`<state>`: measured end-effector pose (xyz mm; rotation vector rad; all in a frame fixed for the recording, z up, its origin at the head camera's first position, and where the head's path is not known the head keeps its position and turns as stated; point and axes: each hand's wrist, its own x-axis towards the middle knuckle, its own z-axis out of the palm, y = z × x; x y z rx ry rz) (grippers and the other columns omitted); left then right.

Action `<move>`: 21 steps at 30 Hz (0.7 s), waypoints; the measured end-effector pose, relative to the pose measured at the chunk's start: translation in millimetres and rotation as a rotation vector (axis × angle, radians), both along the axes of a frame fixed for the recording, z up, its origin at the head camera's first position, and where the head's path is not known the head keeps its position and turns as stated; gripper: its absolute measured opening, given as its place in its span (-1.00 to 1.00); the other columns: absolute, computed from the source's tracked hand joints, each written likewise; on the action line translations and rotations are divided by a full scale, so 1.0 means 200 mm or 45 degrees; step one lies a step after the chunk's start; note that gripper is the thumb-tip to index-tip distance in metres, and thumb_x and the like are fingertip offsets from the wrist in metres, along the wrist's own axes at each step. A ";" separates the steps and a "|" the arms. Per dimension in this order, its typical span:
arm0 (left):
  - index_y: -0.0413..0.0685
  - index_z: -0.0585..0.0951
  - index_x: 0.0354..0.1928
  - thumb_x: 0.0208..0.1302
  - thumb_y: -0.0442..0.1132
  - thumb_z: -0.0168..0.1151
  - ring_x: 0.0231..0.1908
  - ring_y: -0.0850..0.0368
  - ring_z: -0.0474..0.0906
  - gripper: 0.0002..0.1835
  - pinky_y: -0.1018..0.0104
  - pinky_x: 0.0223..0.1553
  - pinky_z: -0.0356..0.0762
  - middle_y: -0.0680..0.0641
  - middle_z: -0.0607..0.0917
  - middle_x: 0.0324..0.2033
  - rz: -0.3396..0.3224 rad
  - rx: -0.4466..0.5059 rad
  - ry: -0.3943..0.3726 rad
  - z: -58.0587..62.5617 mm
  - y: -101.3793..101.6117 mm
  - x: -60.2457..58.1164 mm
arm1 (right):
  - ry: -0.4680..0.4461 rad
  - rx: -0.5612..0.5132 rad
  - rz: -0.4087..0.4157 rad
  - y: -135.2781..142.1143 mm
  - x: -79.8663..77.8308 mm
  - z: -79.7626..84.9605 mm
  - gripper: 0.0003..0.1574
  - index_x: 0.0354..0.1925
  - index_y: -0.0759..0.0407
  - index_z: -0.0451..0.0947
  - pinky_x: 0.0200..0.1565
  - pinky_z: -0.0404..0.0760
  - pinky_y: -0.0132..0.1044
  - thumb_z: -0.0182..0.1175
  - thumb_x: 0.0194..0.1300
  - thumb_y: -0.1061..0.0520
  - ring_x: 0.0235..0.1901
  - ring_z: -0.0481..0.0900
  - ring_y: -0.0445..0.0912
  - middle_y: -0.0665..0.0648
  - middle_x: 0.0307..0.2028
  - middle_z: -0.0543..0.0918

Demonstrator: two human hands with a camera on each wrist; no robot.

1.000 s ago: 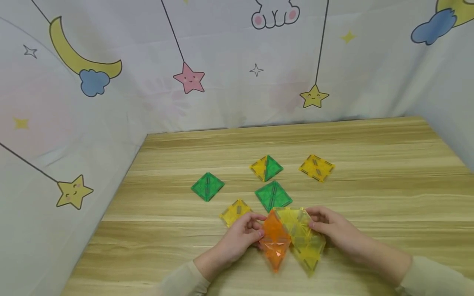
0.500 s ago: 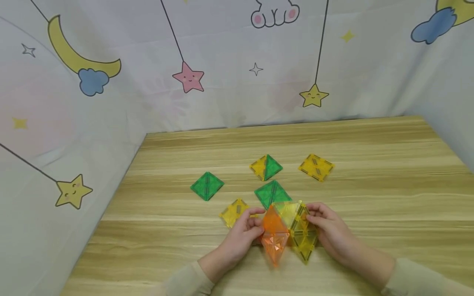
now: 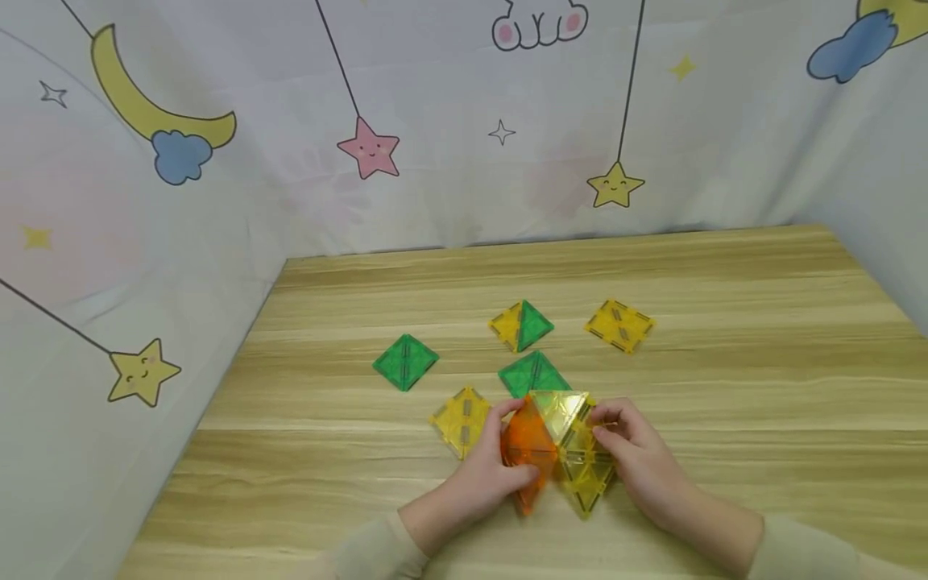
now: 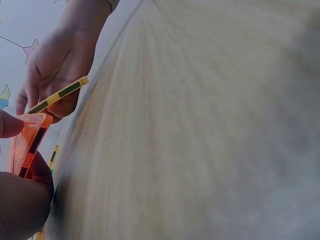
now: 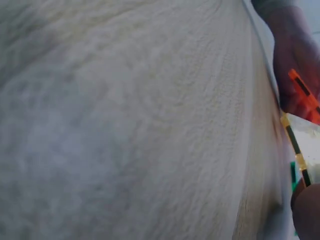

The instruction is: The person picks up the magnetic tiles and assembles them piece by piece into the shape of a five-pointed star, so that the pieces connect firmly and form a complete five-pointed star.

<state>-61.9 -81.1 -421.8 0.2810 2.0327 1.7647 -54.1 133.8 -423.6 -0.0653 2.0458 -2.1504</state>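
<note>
Both hands hold a joined set of see-through triangular magnetic tiles above the front of the table. My left hand grips the orange tiles, its thumb lying across their lower part. Yellow tiles join them on the right, where my right hand pinches the edge with thumb and fingers. A bright yellow triangle bridges the top between the two sides. In the left wrist view, the orange tiles show edge-on between thumb and fingers. The right wrist view catches a yellow tile edge by a fingertip.
Flat on the wooden table lie pairs of tiles: a green pair, a yellow pair, a yellow-green pair, a yellow pair and a partly covered green pair. A printed curtain hangs behind.
The held tiles have shifted slightly left and up, and the yellow side has tilted. My left hand has moved right, its thumb now over the orange tiles. My right hand has come left.
</note>
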 end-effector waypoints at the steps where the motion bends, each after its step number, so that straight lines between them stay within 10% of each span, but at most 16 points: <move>1: 0.13 0.09 0.33 0.04 -0.39 0.25 -0.13 0.06 0.48 -0.17 0.26 -0.08 0.43 -0.17 0.38 -0.03 0.004 -0.014 0.002 0.00 0.00 0.00 | 0.008 0.033 0.009 0.00 0.00 0.00 -0.74 -0.02 0.41 0.26 -0.04 0.40 -0.46 -0.08 0.32 0.39 -0.03 0.39 -0.21 0.22 -0.01 0.32; 12: 0.13 0.07 0.35 0.14 -0.34 0.27 -0.06 0.05 0.45 -0.20 0.20 0.00 0.39 -0.20 0.35 0.04 0.017 -0.048 0.001 0.01 -0.01 0.01 | 0.149 0.292 0.347 0.05 0.02 -0.02 -0.15 0.22 0.24 0.05 -0.10 0.49 -0.37 0.24 0.03 0.39 0.06 0.39 0.11 0.41 0.24 0.19; 17: 0.11 0.06 0.36 0.17 -0.32 0.27 -0.03 0.05 0.44 -0.20 0.15 0.03 0.38 -0.20 0.35 0.05 0.022 -0.057 0.018 0.01 -0.01 0.01 | 0.196 0.358 0.289 0.04 0.03 -0.02 -0.14 0.21 0.22 0.08 0.07 0.22 -0.55 0.29 0.00 0.34 0.20 0.20 0.17 0.31 0.25 0.18; 21: 0.11 0.07 0.37 0.19 -0.28 0.27 0.02 0.05 0.42 -0.22 0.11 0.09 0.33 -0.19 0.38 0.09 0.015 -0.082 0.031 0.00 -0.01 0.01 | 0.124 0.349 0.236 0.04 0.04 -0.02 -0.16 0.22 0.22 0.11 0.27 0.01 -0.17 0.31 0.03 0.29 0.27 0.08 0.17 0.29 0.25 0.19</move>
